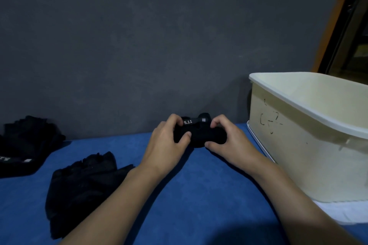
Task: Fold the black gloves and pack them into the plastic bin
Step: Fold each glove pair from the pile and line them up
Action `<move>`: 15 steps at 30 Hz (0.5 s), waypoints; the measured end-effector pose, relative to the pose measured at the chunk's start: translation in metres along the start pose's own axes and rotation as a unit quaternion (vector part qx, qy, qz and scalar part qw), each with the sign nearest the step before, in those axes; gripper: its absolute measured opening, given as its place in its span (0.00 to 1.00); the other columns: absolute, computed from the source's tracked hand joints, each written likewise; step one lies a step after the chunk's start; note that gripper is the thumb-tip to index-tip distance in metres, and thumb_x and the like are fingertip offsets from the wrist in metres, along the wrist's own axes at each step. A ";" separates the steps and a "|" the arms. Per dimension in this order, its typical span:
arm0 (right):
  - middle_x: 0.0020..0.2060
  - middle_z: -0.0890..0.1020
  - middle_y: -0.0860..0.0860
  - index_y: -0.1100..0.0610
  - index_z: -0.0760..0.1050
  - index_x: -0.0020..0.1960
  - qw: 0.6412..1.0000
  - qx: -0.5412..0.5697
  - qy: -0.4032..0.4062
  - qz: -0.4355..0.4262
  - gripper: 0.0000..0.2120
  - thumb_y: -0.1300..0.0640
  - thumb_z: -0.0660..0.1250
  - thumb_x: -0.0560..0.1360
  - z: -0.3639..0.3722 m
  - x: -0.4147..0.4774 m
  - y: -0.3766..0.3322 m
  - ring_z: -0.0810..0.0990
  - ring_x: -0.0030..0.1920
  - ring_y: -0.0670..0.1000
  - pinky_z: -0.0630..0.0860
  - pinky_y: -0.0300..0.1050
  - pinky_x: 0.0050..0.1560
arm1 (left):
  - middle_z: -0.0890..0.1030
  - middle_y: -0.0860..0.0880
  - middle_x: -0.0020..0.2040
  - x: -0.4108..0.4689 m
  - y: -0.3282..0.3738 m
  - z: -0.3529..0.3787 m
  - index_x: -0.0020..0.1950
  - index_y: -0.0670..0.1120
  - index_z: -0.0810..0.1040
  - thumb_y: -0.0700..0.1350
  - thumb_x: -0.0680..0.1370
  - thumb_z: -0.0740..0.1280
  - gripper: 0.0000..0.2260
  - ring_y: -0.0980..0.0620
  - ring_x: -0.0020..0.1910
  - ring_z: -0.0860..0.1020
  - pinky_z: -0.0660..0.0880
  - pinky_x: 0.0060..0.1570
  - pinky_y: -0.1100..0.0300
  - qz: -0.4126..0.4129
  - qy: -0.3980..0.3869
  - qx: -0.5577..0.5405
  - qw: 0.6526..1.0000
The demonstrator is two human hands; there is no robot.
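A folded black glove (199, 135) with white "5.11" lettering sits on the blue surface near the grey wall. My left hand (168, 141) grips its left side, thumb on the front and fingers curled over the top. My right hand (227, 137) grips its right side the same way. The cream plastic bin (294, 145) stands open just to the right, its inside mostly hidden from this angle. Another black glove (83, 189) lies crumpled at the lower left, partly under my left forearm. More black gloves (25, 145) are piled at the far left edge.
The blue cloth surface (199, 205) runs along a dark grey wall (139, 45). A white lid or tray (338, 213) lies under the bin. A dark window frame (348, 26) stands at the upper right.
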State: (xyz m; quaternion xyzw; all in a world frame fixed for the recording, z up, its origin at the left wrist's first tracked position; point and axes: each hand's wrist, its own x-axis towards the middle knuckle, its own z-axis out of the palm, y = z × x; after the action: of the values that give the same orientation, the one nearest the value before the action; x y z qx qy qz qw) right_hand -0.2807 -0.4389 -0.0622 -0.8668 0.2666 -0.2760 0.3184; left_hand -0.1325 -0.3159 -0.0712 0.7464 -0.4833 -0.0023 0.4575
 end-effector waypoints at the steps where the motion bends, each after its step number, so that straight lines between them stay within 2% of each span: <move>1: 0.45 0.79 0.41 0.43 0.66 0.50 1.000 -0.012 -0.004 0.004 0.16 0.46 0.72 0.71 0.000 0.000 -0.001 0.78 0.49 0.48 0.72 0.55 0.58 | 0.75 0.54 0.51 0.000 -0.001 -0.001 0.51 0.59 0.69 0.54 0.78 0.67 0.07 0.53 0.51 0.75 0.72 0.49 0.58 -0.008 -0.003 0.021 1.000; 4: 0.45 0.79 0.41 0.43 0.64 0.51 0.997 -0.069 -0.009 0.016 0.12 0.39 0.63 0.76 -0.001 -0.002 -0.007 0.75 0.49 0.43 0.62 0.48 0.59 | 0.76 0.55 0.51 -0.001 -0.002 -0.006 0.54 0.61 0.68 0.59 0.77 0.65 0.09 0.53 0.51 0.75 0.69 0.58 0.51 -0.024 -0.012 0.104 0.994; 6: 0.43 0.80 0.43 0.43 0.64 0.51 0.997 -0.074 -0.002 0.018 0.10 0.41 0.63 0.77 -0.001 -0.002 -0.008 0.75 0.46 0.44 0.65 0.50 0.60 | 0.77 0.57 0.48 -0.003 -0.001 -0.008 0.55 0.62 0.67 0.60 0.77 0.64 0.10 0.54 0.49 0.75 0.67 0.59 0.50 -0.028 -0.017 0.108 0.994; 8: 0.42 0.80 0.43 0.44 0.64 0.50 0.999 -0.040 0.000 0.025 0.12 0.44 0.67 0.75 0.001 0.000 -0.004 0.77 0.46 0.47 0.71 0.55 0.60 | 0.78 0.57 0.46 -0.003 -0.001 -0.009 0.55 0.62 0.67 0.60 0.77 0.65 0.10 0.55 0.48 0.76 0.66 0.59 0.50 -0.028 -0.018 0.104 0.994; 11: 0.44 0.80 0.44 0.44 0.64 0.49 1.000 0.013 0.003 0.027 0.16 0.47 0.71 0.72 0.003 0.002 -0.002 0.78 0.50 0.54 0.74 0.62 0.57 | 0.80 0.58 0.49 -0.004 0.000 -0.009 0.54 0.63 0.66 0.60 0.77 0.65 0.10 0.55 0.50 0.76 0.65 0.59 0.50 -0.022 -0.018 0.101 0.994; 12: 0.45 0.80 0.44 0.44 0.64 0.48 0.999 0.029 0.008 0.022 0.16 0.49 0.72 0.71 0.004 0.002 -0.001 0.78 0.50 0.56 0.75 0.62 0.55 | 0.80 0.58 0.50 -0.004 0.001 -0.008 0.54 0.64 0.66 0.60 0.77 0.66 0.11 0.55 0.51 0.76 0.65 0.60 0.49 -0.021 -0.021 0.097 0.995; 15: 0.46 0.78 0.47 0.46 0.64 0.45 0.997 0.066 0.050 0.005 0.17 0.60 0.72 0.73 0.005 0.006 0.000 0.78 0.48 0.54 0.79 0.52 0.44 | 0.79 0.58 0.51 -0.003 0.002 -0.007 0.56 0.63 0.67 0.59 0.77 0.67 0.12 0.56 0.53 0.75 0.65 0.62 0.49 -0.016 -0.026 0.085 0.996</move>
State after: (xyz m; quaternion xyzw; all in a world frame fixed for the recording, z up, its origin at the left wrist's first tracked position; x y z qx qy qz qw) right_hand -0.2732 -0.4404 -0.0642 -0.8280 0.2674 -0.3341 0.3623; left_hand -0.1322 -0.3095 -0.0671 0.7896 -0.4816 0.0121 0.3799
